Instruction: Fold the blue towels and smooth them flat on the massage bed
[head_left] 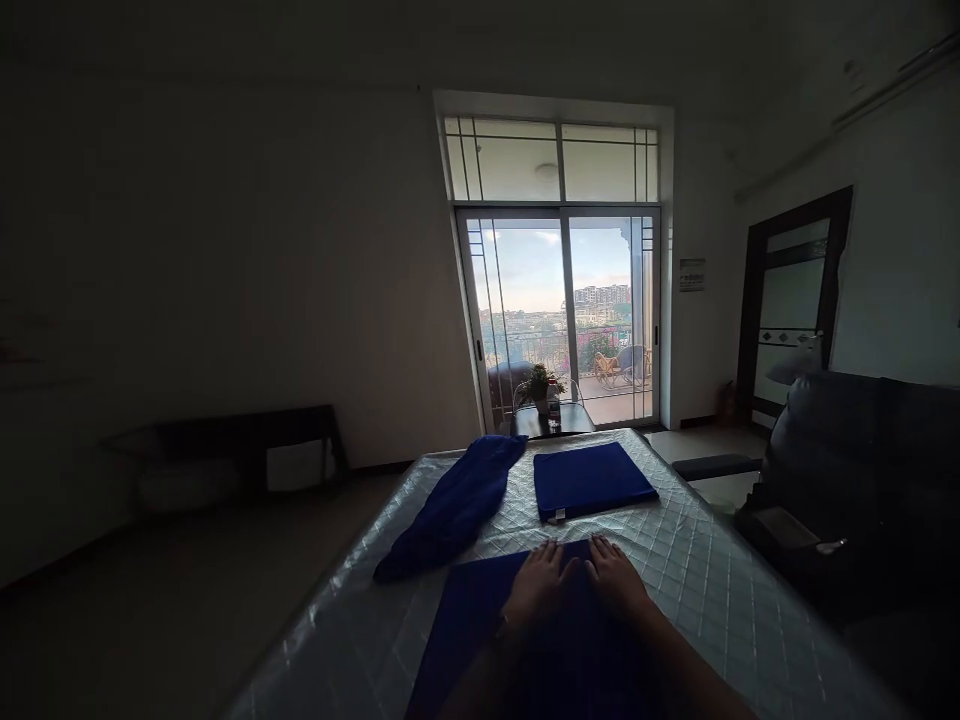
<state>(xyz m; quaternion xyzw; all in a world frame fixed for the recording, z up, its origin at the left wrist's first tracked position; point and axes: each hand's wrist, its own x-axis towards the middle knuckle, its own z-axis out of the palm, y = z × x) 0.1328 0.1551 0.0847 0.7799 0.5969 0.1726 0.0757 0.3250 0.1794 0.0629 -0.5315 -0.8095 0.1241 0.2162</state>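
Spread flat before me on the mattress is a dark blue cloth (pixel 469 610); what kind of item it is I cannot tell. My left hand (pixel 538 578) lies palm down near its far edge, fingers stretched forward. Beside it, my right hand (pixel 613 572) rests flat on the same edge, its fingers also straight and the two thumbs close together. Beyond my right hand sits a neatly folded blue cloth (pixel 592 478) with a small white tag. A loosely bunched blue cloth (pixel 457 510) stretches diagonally to the left. My forearms hide part of the near cloth.
The quilted silvery mattress (pixel 705 560) carries all the cloths. Past its far end stands a small dark table (pixel 570 420) with a potted plant (pixel 538 385) and a bottle (pixel 553 400), before glass sliding doors (pixel 525 300). A dark chair (pixel 862 480) stands at right.
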